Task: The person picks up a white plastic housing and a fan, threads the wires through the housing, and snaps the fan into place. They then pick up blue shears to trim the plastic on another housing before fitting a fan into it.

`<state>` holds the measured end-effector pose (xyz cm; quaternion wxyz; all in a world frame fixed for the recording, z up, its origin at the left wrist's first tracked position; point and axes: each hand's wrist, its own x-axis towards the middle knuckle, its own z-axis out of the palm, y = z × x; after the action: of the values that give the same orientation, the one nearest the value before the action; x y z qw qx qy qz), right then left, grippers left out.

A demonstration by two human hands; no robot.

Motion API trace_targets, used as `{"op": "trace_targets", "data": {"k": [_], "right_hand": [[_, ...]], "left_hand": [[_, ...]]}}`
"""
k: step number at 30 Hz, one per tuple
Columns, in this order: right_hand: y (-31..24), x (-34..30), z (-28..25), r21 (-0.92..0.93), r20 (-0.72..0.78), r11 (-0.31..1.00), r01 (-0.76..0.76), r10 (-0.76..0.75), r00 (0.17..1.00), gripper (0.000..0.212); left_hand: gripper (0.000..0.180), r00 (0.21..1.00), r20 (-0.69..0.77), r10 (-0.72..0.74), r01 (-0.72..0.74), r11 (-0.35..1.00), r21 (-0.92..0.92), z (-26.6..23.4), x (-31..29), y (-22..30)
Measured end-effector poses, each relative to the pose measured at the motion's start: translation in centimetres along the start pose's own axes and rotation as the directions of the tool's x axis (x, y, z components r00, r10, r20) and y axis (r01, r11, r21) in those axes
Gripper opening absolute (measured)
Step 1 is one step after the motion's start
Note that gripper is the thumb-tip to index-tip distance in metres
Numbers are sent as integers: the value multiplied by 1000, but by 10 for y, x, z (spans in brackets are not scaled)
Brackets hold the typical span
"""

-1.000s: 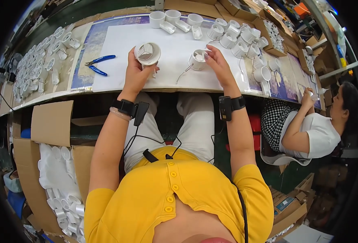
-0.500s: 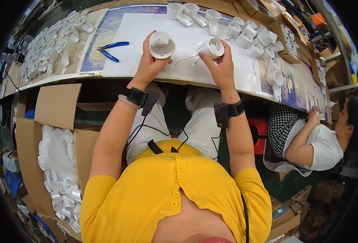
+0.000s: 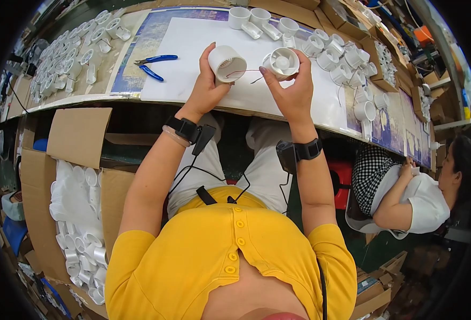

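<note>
White plastic cup in the left hand: fingers wrapped around its outer left side and underside, closed as far as the wall allows. Its axis is tilted, mouth turned toward the wearer and slightly right; slatted grille visible inside.

White fan unit in the right hand: thumb on the near left edge, fingers around the right side, grip closed on the rim. Bladed face points up toward the camera.

Key relation: fan unit lies directly right of the cup, at nearly the same level, with a narrow gap between them; the two are not touching. Red wire spans the gap, from beside the right thumb to the cup's mouth. Whether its end sits inside the mouth or passes in front cannot be settled at this resolution.

Surroundings: both parts held above a white sheet; blue-handled pliers lie open, left of the left hand. Similar white assemblies cluster to the right.
</note>
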<state>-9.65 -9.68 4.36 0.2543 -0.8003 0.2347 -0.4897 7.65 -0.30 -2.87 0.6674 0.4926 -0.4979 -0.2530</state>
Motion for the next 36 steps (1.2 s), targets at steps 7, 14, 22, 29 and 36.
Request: {"op": "trace_targets", "data": {"k": [7, 14, 22, 29, 36], "right_hand": [[1, 10, -8, -110, 58, 986, 129, -123, 991, 60], [-2, 19, -12, -105, 135, 963, 248, -234, 963, 60], [1, 27, -13, -92, 225, 967, 239, -213, 951, 62], [1, 27, -4, -7, 345, 985, 173, -160, 925, 62], [12, 34, -31, -11, 355, 994, 109, -98, 930, 60]], "left_hand": [[91, 1000, 22, 0, -1, 1000, 24, 0, -1, 1], [86, 999, 33, -26, 26, 1000, 3, 1, -2, 4], [93, 997, 39, -62, 64, 997, -33, 0, 4, 5], [95, 982, -69, 175, -146, 939, 311, -7, 0, -23], [91, 996, 34, -79, 76, 994, 80, 12, -2, -2]]}}
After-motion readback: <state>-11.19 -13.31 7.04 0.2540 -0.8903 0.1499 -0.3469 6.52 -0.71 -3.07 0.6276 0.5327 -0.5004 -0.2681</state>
